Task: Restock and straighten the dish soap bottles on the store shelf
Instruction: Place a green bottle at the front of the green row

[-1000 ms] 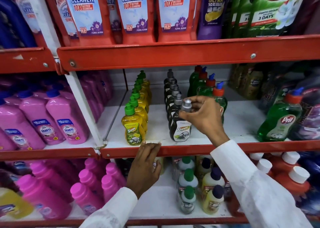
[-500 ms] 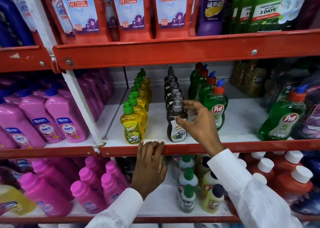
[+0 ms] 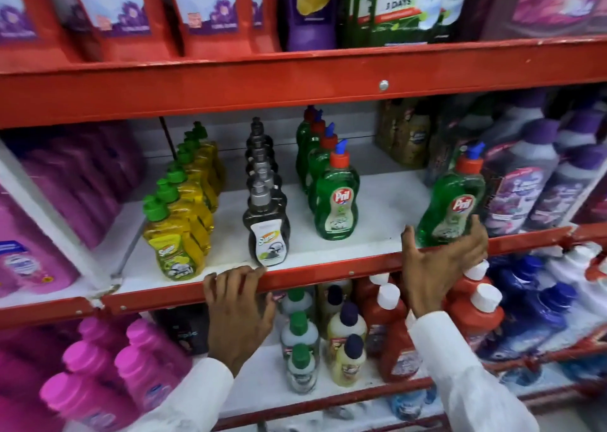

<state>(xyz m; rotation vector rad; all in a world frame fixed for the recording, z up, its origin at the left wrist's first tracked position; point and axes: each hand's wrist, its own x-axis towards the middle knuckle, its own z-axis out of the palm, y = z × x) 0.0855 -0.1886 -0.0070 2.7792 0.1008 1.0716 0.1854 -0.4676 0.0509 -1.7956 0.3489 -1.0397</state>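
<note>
The right grip (image 3: pixel 443 264) wraps thumb and curled fingers round the base of a green plastic dish soap bottle with a red cap (image 3: pixel 451 198), which stands at the front of the white shelf board (image 3: pixel 377 208), well right of the row of matching green bottles (image 3: pixel 331 201). The left grip (image 3: pixel 236 306) hooks its fingers over the red metal shelf lip (image 3: pixel 328 274).

Pril shows on the green bottle (image 3: pixel 336 201) just right of the dark Super bottle (image 3: pixel 267 231), 3 DAYS on the green pack (image 3: pixel 394 7) above.
</note>
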